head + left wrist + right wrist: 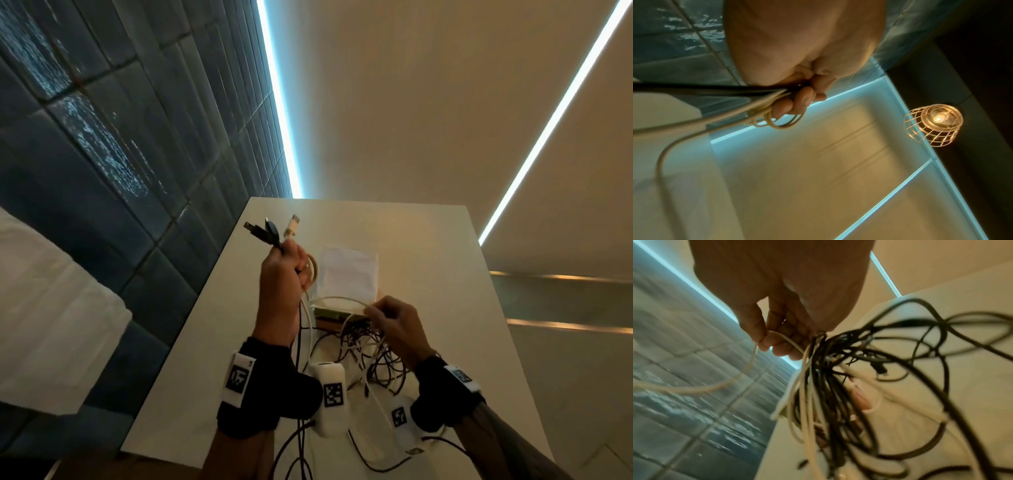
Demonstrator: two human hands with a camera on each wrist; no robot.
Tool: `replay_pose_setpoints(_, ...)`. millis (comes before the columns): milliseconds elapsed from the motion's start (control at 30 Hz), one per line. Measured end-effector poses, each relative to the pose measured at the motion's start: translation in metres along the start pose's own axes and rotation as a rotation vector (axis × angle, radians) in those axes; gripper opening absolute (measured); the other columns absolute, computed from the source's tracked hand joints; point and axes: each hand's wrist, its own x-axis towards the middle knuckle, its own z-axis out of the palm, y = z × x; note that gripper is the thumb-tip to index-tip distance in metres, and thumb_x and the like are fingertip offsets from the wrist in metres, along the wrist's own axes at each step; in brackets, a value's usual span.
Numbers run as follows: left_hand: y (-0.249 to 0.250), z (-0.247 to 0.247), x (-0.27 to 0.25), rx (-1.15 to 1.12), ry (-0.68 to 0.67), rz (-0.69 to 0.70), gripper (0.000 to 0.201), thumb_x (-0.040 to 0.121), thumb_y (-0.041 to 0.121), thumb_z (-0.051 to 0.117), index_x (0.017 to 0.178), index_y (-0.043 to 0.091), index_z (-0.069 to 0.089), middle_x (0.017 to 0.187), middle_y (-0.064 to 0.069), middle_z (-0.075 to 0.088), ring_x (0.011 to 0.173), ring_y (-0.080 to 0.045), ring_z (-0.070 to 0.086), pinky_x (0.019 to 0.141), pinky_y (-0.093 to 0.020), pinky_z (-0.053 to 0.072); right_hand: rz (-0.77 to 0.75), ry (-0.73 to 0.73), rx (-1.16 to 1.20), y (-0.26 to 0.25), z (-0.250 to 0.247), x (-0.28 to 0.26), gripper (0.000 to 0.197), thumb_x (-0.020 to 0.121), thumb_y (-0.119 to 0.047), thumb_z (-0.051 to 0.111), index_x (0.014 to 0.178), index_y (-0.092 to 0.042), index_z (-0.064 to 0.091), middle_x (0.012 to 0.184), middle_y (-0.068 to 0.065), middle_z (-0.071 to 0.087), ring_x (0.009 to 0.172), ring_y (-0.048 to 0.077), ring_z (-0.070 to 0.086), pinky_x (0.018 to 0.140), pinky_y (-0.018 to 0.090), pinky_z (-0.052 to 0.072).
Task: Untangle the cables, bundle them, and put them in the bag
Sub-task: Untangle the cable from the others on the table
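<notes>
Cables (363,346), black and white, hang in a tangled mass above a white table (428,274) in the head view. The left hand (279,284) is raised over the table's left part, fingers curled round a gathered set of cable ends; two black USB plugs (260,231) and one white plug (291,224) stick up out of the fist, and a cream loop (313,270) shows at its right side. The right hand (397,325) is lower and to the right, pinching a white cable (337,298) that spans between the two hands. A white bag (351,274) lies flat on the table beyond the hands, apart from the cables. Loose black strands trail off the near table edge.

Left wrist view: the left hand (797,48) is closed tight on black and cream cables (760,95); small cream loops (781,120) protrude below the fingers (805,99). A wire-cage lamp (934,123) glows at the right.

Right wrist view: the right hand (781,288) pinches the white cable (777,335) between thumb and fingertips (764,340). The tangled bunch (828,369) hangs from the same hand, above the table (972,386); the picture is blurred.
</notes>
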Motion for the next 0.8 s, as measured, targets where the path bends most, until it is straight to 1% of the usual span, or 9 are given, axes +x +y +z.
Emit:
replay_pose_setpoints(100,-0.028,0.011,0.000,0.126,0.057,-0.127,0.037,0.105,0.023,0.034,0.071,0.012,0.043,0.060,-0.004,0.040,0.049,-0.014,0.033,0.049,-0.028,0.025,-0.038,0.019,0.177,-0.034,-0.002,-0.004,0.016,0.089,-0.009,0.067,0.078,0.003,0.063,0.065,0.010,0.065,0.057,0.011,0.059,0.053,0.022,0.046)
replay_pose_setpoints(167,-0.043,0.017,0.001,0.243,0.068,-0.206,0.036,0.105,0.024,0.033,0.074,0.011,0.048,0.064,-0.008,0.049,0.051,-0.017,0.043,0.049,-0.026,0.032,-0.100,0.001,0.257,-0.053,-0.002,-0.007,0.016,0.088,-0.006,0.067,0.079,0.005,0.061,0.066,0.013,0.063,0.059,0.016,0.060,0.056,0.025,0.048)
replay_pose_setpoints(233,-0.047,0.023,-0.002,0.281,0.070,-0.286,0.033,0.104,0.025,0.033,0.085,0.009,0.053,0.074,-0.009,0.060,0.060,-0.018,0.056,0.056,-0.029,0.041,-0.166,-0.062,0.316,-0.066,0.000,-0.011,0.014,0.087,-0.003,0.068,0.079,0.007,0.061,0.067,0.014,0.062,0.061,0.021,0.057,0.058,0.029,0.049)
replay_pose_setpoints(333,-0.043,0.028,-0.006,0.093,0.028,-0.356,0.034,0.105,0.026,0.034,0.094,0.004,0.056,0.079,-0.010,0.068,0.072,-0.023,0.063,0.072,-0.037,0.050,-0.193,-0.184,0.364,-0.074,0.002,-0.016,0.012,0.085,-0.001,0.068,0.080,0.008,0.063,0.073,0.013,0.066,0.063,0.019,0.059,0.060,0.030,0.050)
replay_pose_setpoints(400,-0.034,0.029,-0.007,-0.157,-0.003,-0.357,0.030,0.105,0.024,0.035,0.095,0.005,0.055,0.071,-0.007,0.061,0.068,-0.021,0.059,0.071,-0.038,0.047,-0.191,-0.222,0.335,-0.069,0.002,-0.019,0.010,0.086,-0.003,0.068,0.080,0.004,0.065,0.068,0.007,0.066,0.059,0.019,0.057,0.058,0.033,0.048)
replay_pose_setpoints(500,-0.020,0.031,-0.005,-0.421,-0.027,-0.339,0.029,0.104,0.021,0.036,0.079,0.012,0.048,0.062,-0.002,0.043,0.057,-0.016,0.047,0.064,-0.031,0.042,-0.185,-0.230,0.327,-0.056,0.003,-0.021,0.019,0.089,-0.015,0.067,0.079,-0.001,0.064,0.064,0.008,0.059,0.057,0.022,0.050,0.058,0.043,0.044)
replay_pose_setpoints(633,-0.019,0.034,-0.012,-0.341,-0.092,-0.248,0.033,0.104,0.021,0.034,0.073,0.015,0.041,0.057,0.003,0.036,0.048,-0.010,0.034,0.055,-0.028,0.032,-0.188,-0.215,0.256,-0.040,0.005,-0.020,0.031,0.086,-0.040,0.066,0.071,-0.013,0.060,0.058,0.002,0.050,0.054,0.018,0.042,0.054,0.035,0.038)
replay_pose_setpoints(733,-0.022,0.036,-0.019,-0.303,-0.113,-0.198,0.033,0.105,0.019,0.032,0.073,0.014,0.039,0.057,0.004,0.033,0.047,-0.009,0.030,0.054,-0.028,0.027,-0.193,-0.190,0.195,-0.024,0.005,-0.021,0.029,0.087,-0.040,0.062,0.065,-0.022,0.058,0.057,-0.008,0.050,0.054,0.011,0.041,0.053,0.029,0.035)
replay_pose_setpoints(800,-0.022,0.036,-0.020,-0.289,-0.112,-0.175,0.033,0.105,0.019,0.032,0.072,0.014,0.039,0.057,0.004,0.032,0.046,-0.009,0.029,0.054,-0.028,0.026,-0.200,-0.177,0.145,-0.015,0.007,-0.022,0.028,0.087,-0.041,0.061,0.064,-0.024,0.057,0.057,-0.008,0.049,0.055,0.010,0.041,0.055,0.029,0.034)
